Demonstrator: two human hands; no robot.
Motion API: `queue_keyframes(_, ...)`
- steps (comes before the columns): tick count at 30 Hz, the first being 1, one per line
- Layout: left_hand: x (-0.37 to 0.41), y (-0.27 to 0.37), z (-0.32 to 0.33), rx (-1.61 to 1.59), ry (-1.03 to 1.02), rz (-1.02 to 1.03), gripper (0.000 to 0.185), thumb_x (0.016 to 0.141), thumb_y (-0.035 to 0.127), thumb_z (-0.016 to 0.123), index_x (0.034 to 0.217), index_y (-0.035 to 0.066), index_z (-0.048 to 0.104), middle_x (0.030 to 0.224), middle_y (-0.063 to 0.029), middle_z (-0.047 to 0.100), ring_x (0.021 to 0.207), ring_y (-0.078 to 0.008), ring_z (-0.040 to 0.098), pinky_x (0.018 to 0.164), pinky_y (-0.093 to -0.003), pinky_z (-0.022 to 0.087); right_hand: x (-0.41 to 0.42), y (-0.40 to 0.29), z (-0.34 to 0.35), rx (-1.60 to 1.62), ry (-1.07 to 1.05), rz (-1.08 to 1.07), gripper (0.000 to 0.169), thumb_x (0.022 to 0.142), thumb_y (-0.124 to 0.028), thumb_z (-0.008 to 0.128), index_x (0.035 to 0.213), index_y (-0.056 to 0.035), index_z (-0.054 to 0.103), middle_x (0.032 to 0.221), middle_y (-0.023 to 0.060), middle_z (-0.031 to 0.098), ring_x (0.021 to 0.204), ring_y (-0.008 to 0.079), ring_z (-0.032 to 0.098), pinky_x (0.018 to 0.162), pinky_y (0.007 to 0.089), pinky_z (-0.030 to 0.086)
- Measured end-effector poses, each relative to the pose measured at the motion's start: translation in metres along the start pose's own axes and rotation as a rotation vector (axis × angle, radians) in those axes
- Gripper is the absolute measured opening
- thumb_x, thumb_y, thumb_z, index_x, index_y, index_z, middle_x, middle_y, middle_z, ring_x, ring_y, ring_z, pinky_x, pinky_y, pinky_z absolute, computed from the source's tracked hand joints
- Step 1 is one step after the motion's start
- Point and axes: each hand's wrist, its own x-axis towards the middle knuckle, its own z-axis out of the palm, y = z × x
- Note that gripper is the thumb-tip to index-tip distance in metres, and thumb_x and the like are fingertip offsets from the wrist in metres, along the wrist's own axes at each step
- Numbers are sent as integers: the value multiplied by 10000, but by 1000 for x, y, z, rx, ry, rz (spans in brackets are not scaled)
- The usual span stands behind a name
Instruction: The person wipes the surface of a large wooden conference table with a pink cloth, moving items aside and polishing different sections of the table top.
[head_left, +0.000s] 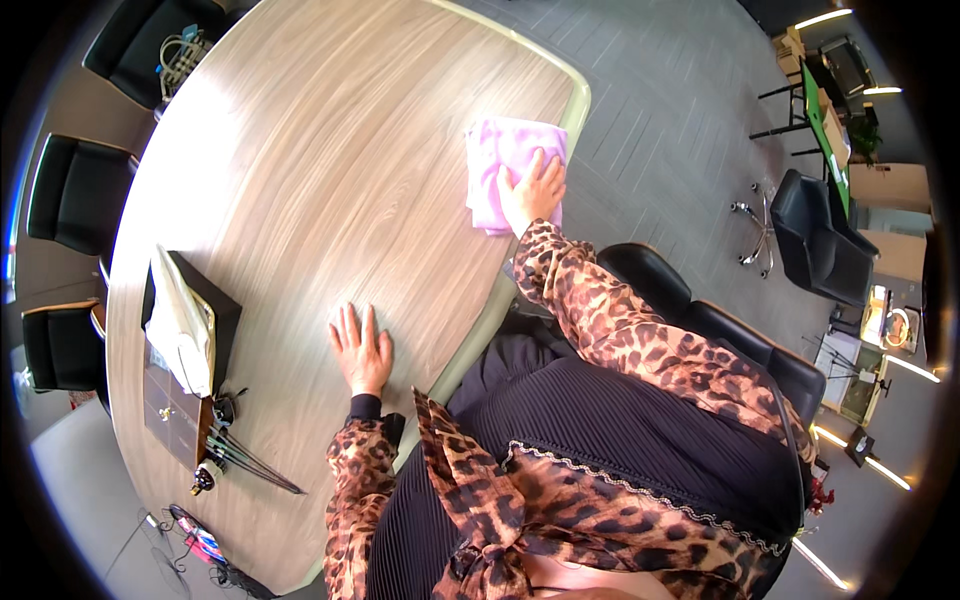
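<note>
A folded pink cloth lies near the right edge of the wood-grain table. My right hand rests palm down on top of it, fingers a little apart and not curled around the fabric. Further left and nearer the near edge, my left hand is flat on the bare tabletop with its fingers spread, holding nothing. Both sleeves are leopard-print.
Left of my left hand stand a dark tissue box with a white tissue or cloth sticking out, a dark brown box and thin dark rods. Black chairs line the far side; a wheeled chair is at right.
</note>
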Motion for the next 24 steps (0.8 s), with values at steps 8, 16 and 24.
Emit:
queue_keyframes(8,-34,-25,-2,0,-5,2,544,824,230,576,1344,97,488,1464,-199,348,1385,-354,281,1136,-545,169,35,9,5,-24,35,-32,780,845,-523,556,1420,-59,306,1421,284,306,1353,433,263,1082,575,231)
queue_keyframes(16,-46,-32,-10,3,-36,17,536,833,213,567,1350,99,482,1466,-200,348,1383,-348,288,1139,-542,156,50,25,15,-23,-45,9,787,842,-531,555,1424,-65,303,1443,273,280,1373,412,233,1093,567,213)
queue_keyframes(24,-77,-45,-14,63,45,-172,432,882,135,524,1311,98,490,1432,-164,388,1381,-326,300,1149,-542,122,52,28,10,-41,-123,-153,774,850,-533,550,1426,-80,303,1447,262,282,1364,416,267,1109,578,199)
